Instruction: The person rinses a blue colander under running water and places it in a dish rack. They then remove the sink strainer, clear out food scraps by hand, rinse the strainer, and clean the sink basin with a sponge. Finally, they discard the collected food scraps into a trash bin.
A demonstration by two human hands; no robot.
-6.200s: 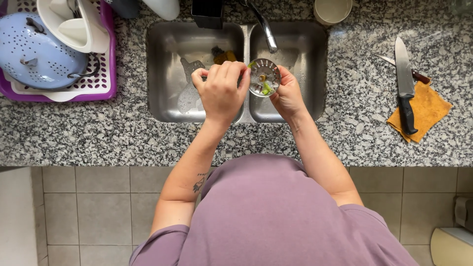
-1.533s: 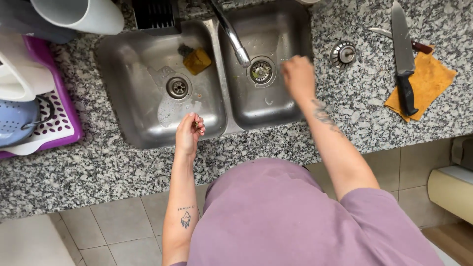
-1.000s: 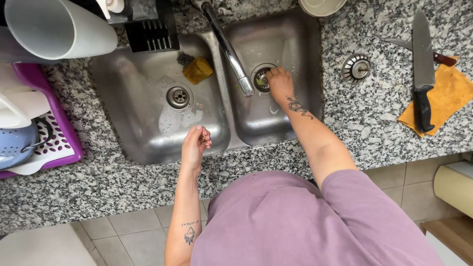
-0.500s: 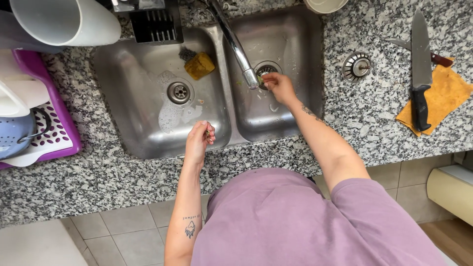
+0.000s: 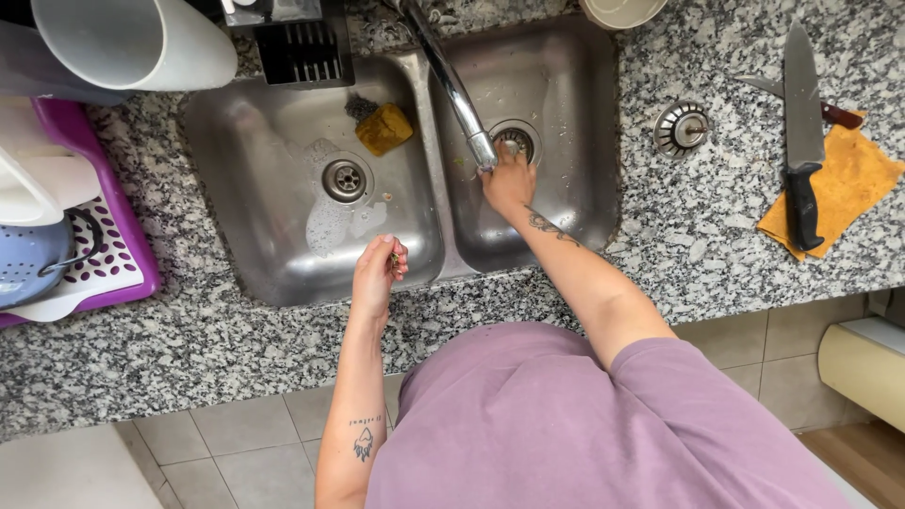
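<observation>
My right hand (image 5: pixel 507 181) reaches into the right basin of the steel double sink (image 5: pixel 283 273), fingers down at its drain opening (image 5: pixel 515 140) just under the faucet spout (image 5: pixel 452 85). What the fingers touch is hidden by the hand. My left hand (image 5: pixel 379 273) hovers over the front of the left basin, fingers curled around small bits of food scraps (image 5: pixel 394 254). The metal sink strainer (image 5: pixel 681 128) lies on the granite counter right of the sink.
A yellow sponge (image 5: pixel 383 128) lies in the left basin near its drain (image 5: pixel 345 179). A large black-handled knife (image 5: pixel 801 141) rests on an orange cloth (image 5: pixel 848 188) at right. A purple drying rack (image 5: pixel 113 254) with a blue colander (image 5: pixel 28 269) and white jug (image 5: pixel 132 42) stands left.
The strainer that both hands held over the sink now lies on the counter. My right hand has gone down to the right drain and shifted slightly; my left hand stays over the left basin.
</observation>
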